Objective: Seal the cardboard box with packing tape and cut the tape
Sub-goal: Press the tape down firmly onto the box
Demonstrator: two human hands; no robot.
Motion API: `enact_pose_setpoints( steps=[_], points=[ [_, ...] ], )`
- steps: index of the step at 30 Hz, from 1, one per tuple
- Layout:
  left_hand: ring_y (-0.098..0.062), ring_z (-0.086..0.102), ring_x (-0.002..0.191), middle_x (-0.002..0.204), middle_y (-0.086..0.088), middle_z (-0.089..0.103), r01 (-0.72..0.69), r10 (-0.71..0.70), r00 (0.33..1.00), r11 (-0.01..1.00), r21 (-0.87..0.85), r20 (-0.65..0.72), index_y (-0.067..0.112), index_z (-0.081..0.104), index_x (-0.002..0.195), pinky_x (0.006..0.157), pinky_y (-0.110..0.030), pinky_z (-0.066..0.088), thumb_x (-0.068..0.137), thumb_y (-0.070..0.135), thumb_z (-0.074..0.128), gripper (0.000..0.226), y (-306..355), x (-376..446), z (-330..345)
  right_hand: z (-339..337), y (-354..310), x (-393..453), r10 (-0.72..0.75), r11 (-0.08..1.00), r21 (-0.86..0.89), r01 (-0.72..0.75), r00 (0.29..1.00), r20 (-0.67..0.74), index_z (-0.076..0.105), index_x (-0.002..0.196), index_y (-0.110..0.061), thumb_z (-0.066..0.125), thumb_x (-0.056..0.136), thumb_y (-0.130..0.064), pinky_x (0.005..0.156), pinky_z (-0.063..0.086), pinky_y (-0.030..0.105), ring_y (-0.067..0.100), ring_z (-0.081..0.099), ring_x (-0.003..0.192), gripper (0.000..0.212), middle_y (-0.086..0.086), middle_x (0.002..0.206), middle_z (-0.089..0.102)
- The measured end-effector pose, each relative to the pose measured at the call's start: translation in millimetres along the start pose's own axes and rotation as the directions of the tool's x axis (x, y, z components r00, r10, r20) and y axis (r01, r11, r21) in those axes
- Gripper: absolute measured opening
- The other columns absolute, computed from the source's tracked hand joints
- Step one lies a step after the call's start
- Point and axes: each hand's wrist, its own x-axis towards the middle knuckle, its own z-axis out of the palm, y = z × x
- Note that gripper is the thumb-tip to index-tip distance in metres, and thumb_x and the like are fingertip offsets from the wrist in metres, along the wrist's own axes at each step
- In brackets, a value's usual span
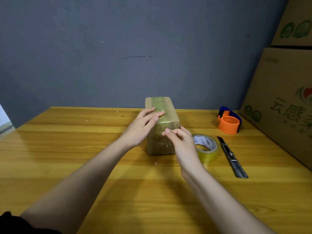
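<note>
A small cardboard box (pixel 164 107) stands on the wooden table (pixel 84 149), with shiny tape running along its top and down its near face. My left hand (pixel 143 125) lies flat on the box's top left edge, fingers stretched over the tape. My right hand (pixel 180 141) is at the box's near right corner, thumb and fingers pinched together against the taped face. A roll of clear packing tape (pixel 206 147) lies flat just right of my right hand. A dark utility knife (pixel 232 157) lies beside the roll.
An orange and blue tape dispenser (pixel 228 121) sits at the back right of the table. Large printed cardboard cartons (pixel 283 98) are stacked along the right edge. A grey wall (pixel 118 48) rises behind the table.
</note>
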Motion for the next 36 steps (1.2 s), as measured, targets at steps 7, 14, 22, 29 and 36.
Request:
enact_pose_setpoints(
  steps=[7,14,22,29,36],
  points=[
    [0.000,0.032,0.131,0.140,0.012,0.037,0.005,-0.003,1.000,0.994,-0.112,0.019,0.059,0.051,0.109,0.109,-0.020,0.022,0.089,0.041,0.029,0.035,10,-15,3,-1,15,-20,-0.009,1.000,0.022,0.010,0.999,-0.040,0.073,0.085,-0.007,0.062,0.089,-0.022,0.078,0.018,-0.012,-0.015,0.030,0.113,0.019,-0.005,0.129,0.037],
    [-0.001,0.030,0.134,0.140,0.014,0.036,-0.021,0.026,0.998,0.998,-0.066,0.066,0.060,0.051,0.116,0.112,-0.030,0.028,0.077,0.064,0.046,0.040,4,-13,-1,4,24,-18,-0.045,0.999,0.013,0.046,0.996,-0.074,0.072,0.082,-0.004,0.062,0.089,-0.018,0.081,0.017,-0.014,-0.013,0.035,0.114,0.019,-0.008,0.126,0.035],
    [-0.008,0.028,0.136,0.141,0.005,0.034,-0.017,0.021,0.994,0.999,-0.044,0.109,0.048,0.052,0.122,0.118,-0.033,0.021,0.084,0.042,0.061,0.039,5,-10,-6,8,35,-15,-0.098,0.995,-0.009,0.097,0.989,-0.109,0.072,0.077,-0.008,0.063,0.088,-0.020,0.104,0.025,0.016,-0.022,0.029,0.112,0.018,-0.006,0.125,0.036],
    [-0.010,0.028,0.137,0.143,0.008,0.032,-0.027,0.022,0.995,0.999,0.040,0.101,0.056,0.046,0.121,0.117,-0.037,0.024,0.079,0.047,0.064,0.047,4,-10,-4,17,44,-9,-0.119,0.993,-0.043,0.112,0.973,-0.196,0.067,0.069,-0.020,0.065,0.087,-0.023,0.108,0.026,0.025,0.002,0.034,0.119,0.018,-0.006,0.122,0.038],
    [-0.010,0.027,0.138,0.145,0.008,0.030,-0.061,0.051,0.994,0.993,0.100,0.101,0.053,0.044,0.129,0.116,-0.041,0.026,0.078,0.043,0.069,0.057,0,-10,-4,21,53,-3,-0.159,0.984,-0.122,0.131,0.952,-0.263,0.068,0.070,-0.017,0.066,0.086,-0.026,0.103,0.027,0.024,0.003,0.034,0.116,0.018,-0.008,0.119,0.040]
  ],
)
